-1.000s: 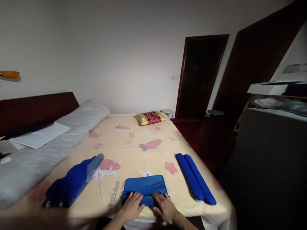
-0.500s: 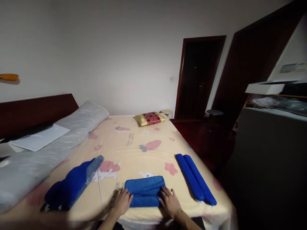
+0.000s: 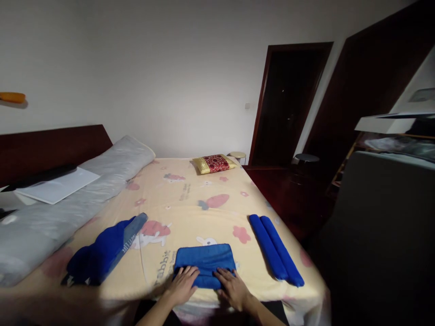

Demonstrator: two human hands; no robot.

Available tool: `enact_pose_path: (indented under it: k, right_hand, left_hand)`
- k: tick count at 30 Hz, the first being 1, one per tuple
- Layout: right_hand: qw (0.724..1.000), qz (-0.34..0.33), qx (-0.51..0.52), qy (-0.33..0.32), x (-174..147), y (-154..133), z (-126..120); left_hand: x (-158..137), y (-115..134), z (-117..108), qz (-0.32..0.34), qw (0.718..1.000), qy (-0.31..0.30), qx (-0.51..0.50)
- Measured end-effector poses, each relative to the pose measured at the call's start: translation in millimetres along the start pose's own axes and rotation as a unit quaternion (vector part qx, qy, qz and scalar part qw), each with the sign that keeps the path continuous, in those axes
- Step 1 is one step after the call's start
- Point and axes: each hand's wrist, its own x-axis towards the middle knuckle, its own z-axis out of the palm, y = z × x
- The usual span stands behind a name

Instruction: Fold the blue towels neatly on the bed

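A folded blue cloth (image 3: 205,255) lies on the patterned bedsheet (image 3: 190,213) close in front of me. My left hand (image 3: 182,284) rests on its near left part, palm down with the fingers stretched out. On the near right part lies my right hand (image 3: 233,285), fingers spread over the fabric. Neither hand grips the cloth. To the right are two long blue rolls (image 3: 275,249) side by side. A bundled blue item (image 3: 102,253) with a greyish band and pale lettering lies to the left.
A grey rolled quilt (image 3: 112,174) runs along the dark headboard (image 3: 50,147), with a white flat object (image 3: 59,185) on it. A gold and red pillow (image 3: 214,164) lies at the bed's far edge. Dark furniture (image 3: 384,235) stands at the right.
Both hands have moved inward from the cloth's sides onto its near part. The near strip looks flatter, and the cloth now shows as one smoother rectangle. The view has shifted slightly.
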Motion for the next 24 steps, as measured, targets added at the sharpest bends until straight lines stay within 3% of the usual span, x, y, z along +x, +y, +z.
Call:
enact_pose_path:
  k: [5, 8, 12, 16, 20, 24]
  right_hand:
    - [0.982, 0.171, -0.051, 0.064, 4.0, 22.3, -2.4]
    - [0.973, 0.199, -0.075, 0.084, 5.2, 27.5, -6.1]
    - [0.987, 0.110, -0.057, 0.104, 4.6, 10.9, -7.3]
    - [0.999, -0.001, 0.015, 0.030, 1.4, -14.5, -4.3]
    - [0.999, -0.004, 0.040, -0.014, 6.7, -31.1, -5.8]
    - [0.998, -0.025, 0.039, -0.031, 26.5, -47.3, -6.1]
  left_hand:
    - [-5.6, -28.3, -16.4, -0.082, 0.995, 0.056, 0.031]
    - [-7.0, -41.5, -21.1, -0.118, 0.989, 0.077, 0.047]
    - [-2.1, -35.8, -13.9, -0.101, 0.988, 0.098, 0.061]
    - [6.5, -12.2, 3.9, -0.029, 0.993, 0.108, 0.042]
    - [10.0, 2.1, 18.2, 0.036, 0.996, 0.082, 0.015]
    - [9.6, -1.4, 23.4, 0.025, 0.997, 0.074, 0.005]
